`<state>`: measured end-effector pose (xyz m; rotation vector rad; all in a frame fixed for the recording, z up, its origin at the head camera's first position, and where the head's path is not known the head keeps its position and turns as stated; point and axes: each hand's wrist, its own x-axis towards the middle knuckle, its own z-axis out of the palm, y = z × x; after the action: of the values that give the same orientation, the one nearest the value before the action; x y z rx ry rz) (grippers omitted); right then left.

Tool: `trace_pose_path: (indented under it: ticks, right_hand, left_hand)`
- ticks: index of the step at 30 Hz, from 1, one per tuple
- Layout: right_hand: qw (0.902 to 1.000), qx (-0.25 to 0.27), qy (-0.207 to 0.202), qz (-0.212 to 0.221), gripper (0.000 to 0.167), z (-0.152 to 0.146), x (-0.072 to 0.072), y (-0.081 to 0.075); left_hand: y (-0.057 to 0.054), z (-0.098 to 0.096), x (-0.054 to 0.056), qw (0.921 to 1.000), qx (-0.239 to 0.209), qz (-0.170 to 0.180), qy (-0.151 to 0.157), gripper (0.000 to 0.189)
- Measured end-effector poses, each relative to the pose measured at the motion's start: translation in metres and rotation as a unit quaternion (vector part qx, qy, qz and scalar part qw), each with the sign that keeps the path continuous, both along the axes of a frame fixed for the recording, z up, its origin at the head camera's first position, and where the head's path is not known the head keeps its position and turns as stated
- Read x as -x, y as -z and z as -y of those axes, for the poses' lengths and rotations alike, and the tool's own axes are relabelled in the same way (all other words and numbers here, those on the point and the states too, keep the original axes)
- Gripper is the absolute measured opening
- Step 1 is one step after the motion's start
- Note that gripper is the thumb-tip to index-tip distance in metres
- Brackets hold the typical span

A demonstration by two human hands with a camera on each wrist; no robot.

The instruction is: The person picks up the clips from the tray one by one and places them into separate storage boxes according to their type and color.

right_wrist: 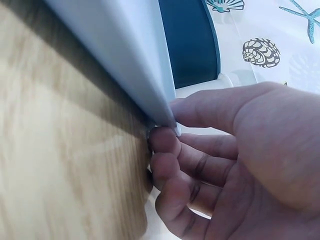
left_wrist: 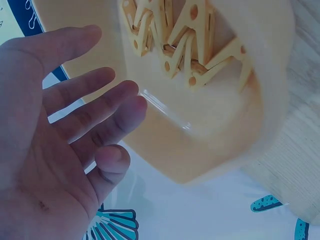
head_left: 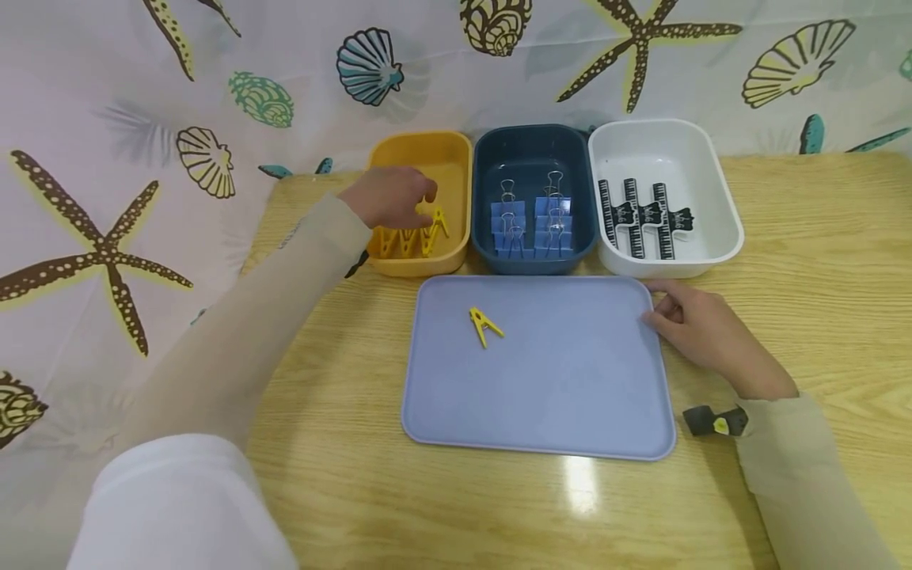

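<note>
My left hand (head_left: pixel 393 196) reaches over the yellow bin (head_left: pixel 456 186), its fingers spread and nothing between them. Below it, several yellow clothespins (head_left: pixel 407 242) lie together at the bin's near side; the left wrist view shows the clothespins (left_wrist: pixel 192 35) apart from the relaxed fingers (left_wrist: pixel 100 112). My right hand (head_left: pixel 701 328) holds the upper right corner of the grey-blue tray (head_left: pixel 549 380), and in the right wrist view the thumb and fingers pinch the tray's rim (right_wrist: pixel 145 65). One yellow clothespin (head_left: pixel 486 324) rests on the tray, toward its upper left.
Beside the yellow bin stands a dark blue bin (head_left: pixel 534 142) with several blue binder clips (head_left: pixel 530 226). To its right, a white bin (head_left: pixel 701 174) contains 3 black-and-white patterned clips (head_left: pixel 641 218). A shell-print cloth (head_left: pixel 442 79) hangs behind the wooden table (head_left: pixel 342 443).
</note>
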<state>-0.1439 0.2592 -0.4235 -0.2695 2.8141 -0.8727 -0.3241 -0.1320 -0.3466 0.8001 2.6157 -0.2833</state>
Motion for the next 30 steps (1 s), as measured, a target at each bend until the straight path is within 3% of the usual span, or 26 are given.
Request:
trace_pose_path:
  ticks: [15,30]
  right_hand:
    - [0.9998,-0.017,-0.001,0.005,0.046,0.003,-0.001,-0.001]
    - [0.9996,-0.026,0.001,0.009,0.047,0.005,-0.003,0.0]
  left_hand:
    - [-0.006,0.012,-0.018,0.9999,-0.01,-0.004,-0.004,0.043]
    - [-0.011,0.016,-0.036,0.9991,-0.025,-0.025,0.024,0.042]
